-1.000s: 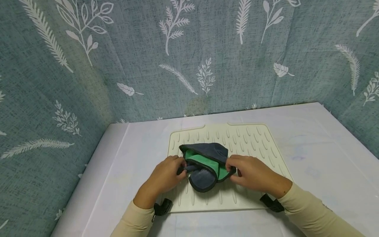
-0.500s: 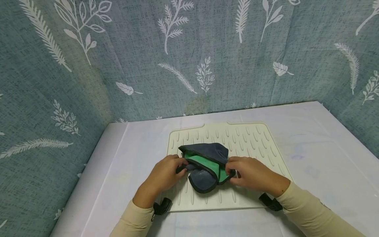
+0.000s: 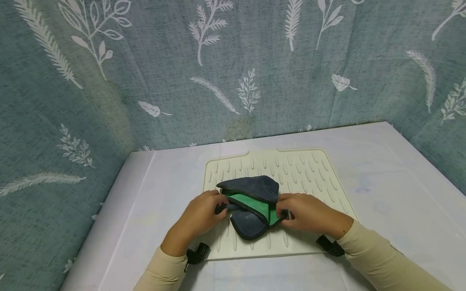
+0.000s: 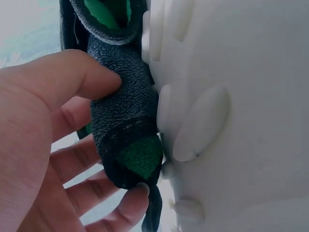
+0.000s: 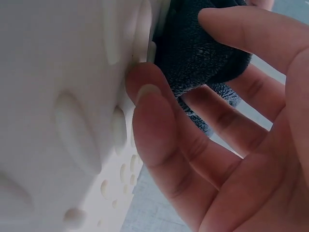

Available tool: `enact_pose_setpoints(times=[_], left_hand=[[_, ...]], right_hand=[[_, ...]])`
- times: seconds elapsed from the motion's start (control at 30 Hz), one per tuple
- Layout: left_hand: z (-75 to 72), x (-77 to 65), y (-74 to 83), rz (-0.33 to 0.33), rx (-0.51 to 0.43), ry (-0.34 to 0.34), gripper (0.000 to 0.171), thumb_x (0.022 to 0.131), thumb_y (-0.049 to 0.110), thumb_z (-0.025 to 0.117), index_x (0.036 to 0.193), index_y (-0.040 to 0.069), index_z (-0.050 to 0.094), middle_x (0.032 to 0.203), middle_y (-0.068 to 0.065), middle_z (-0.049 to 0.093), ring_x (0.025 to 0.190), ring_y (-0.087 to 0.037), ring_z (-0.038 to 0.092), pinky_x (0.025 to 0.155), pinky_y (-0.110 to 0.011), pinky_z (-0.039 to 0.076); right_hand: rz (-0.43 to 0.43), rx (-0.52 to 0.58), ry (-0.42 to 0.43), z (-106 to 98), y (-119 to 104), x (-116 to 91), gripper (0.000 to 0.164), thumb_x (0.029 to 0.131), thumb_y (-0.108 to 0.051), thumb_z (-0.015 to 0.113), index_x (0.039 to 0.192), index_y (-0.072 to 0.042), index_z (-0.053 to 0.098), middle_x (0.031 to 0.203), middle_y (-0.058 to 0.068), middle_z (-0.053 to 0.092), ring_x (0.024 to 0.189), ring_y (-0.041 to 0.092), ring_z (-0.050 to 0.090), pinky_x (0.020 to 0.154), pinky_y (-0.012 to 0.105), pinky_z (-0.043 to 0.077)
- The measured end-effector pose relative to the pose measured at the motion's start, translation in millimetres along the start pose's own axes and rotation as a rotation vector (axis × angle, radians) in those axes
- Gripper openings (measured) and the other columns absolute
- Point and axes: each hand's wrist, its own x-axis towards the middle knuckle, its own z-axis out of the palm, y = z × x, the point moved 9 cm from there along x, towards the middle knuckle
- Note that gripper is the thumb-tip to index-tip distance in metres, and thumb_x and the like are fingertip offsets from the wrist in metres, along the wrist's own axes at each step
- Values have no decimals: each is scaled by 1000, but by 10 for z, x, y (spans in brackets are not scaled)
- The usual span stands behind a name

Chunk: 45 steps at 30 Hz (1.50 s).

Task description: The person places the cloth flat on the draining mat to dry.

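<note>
Head view: cloth [image 3: 251, 202] on mat [image 3: 303, 171] is pinched by fingers of left hand [image 3: 201, 212] and right hand [image 3: 309, 210], upper fold's left corner just lowered slightly, so bunching is only marginally altered.

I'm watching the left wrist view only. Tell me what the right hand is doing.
Observer: The right hand holds the cloth by its right side.
Operator: Now tell me what lies just beyond the cloth.
Observer: More of the ridged mat shows there, up to its far edge.
Operator: Describe what stands behind the table.
Observer: A teal backdrop printed with white leaves and sprigs.
</note>
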Motion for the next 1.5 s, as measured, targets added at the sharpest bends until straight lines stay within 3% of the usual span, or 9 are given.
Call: enact_pose_setpoints(times=[0.47,1.1,1.5], left_hand=[[3,7,-34,-16,22,14,8,89,21,74,94,15,71,84,7,60,77,-9,51,68,-32,45],[31,7,-24,-19,34,16,10,91,22,73,99,16,71,85,7,59,77,-9,50,68,-33,44],[31,0,-13,-10,44,32,10,91,23,72,99,16,70,86,7,59,78,-10,50,68,-33,44]], right_hand=[[6,10,-25,44,14,36,18,82,-10,78,81,-24,66,89,-12,57,69,1,46,63,22,42],[13,17,-17,60,2,26,16,86,-16,77,81,-25,66,94,-10,59,72,0,46,65,23,43],[1,5,-1,77,10,26,14,83,-13,78,81,-23,69,93,-10,59,73,1,48,66,23,45]])
